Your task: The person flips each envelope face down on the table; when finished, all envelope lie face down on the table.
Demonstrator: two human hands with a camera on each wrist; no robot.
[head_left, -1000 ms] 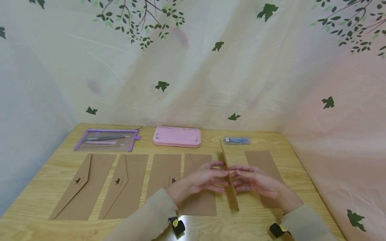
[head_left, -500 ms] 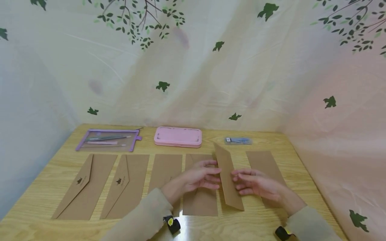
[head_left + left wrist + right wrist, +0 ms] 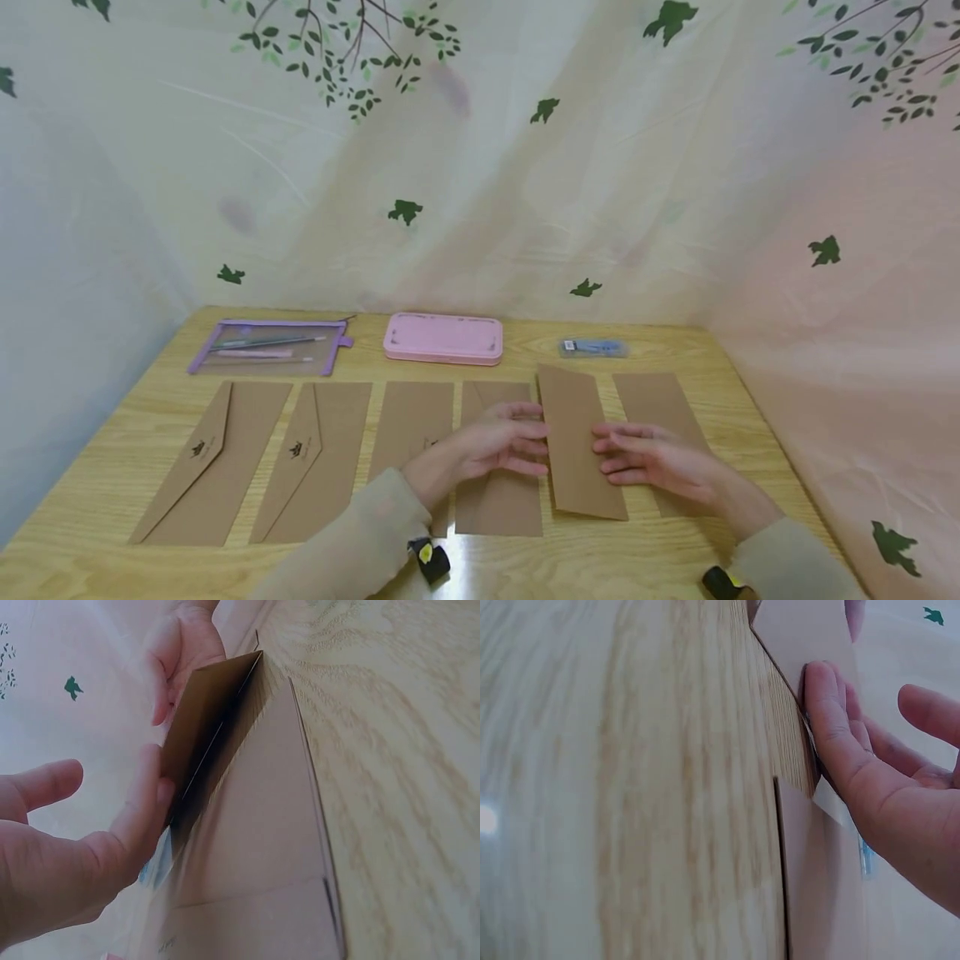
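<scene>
A brown kraft envelope [image 3: 581,442] is tilted above the table between my hands, its plain side up and its left edge raised. My left hand [image 3: 491,446] touches that raised edge with extended fingertips. In the left wrist view its thumb stands apart from the envelope [image 3: 199,712], whose underside is dark in shadow. My right hand [image 3: 660,462] has its fingers along the right edge. The right wrist view shows those fingers [image 3: 829,712] fairly straight against the envelope, the thumb held away.
Several envelopes lie in a row: two at left with crown-printed flaps [image 3: 180,467], [image 3: 307,462], one [image 3: 408,417] partly under the left forearm, one [image 3: 498,500] under the left hand, one [image 3: 660,408] at right. Behind are a purple-edged pouch [image 3: 262,346], pink case [image 3: 442,339] and blue packet [image 3: 592,347].
The envelope has turned from nearly upright, edge-on, to leaning over to the right with its plain face showing. My right hand has shifted right; the left moved slightly left.
</scene>
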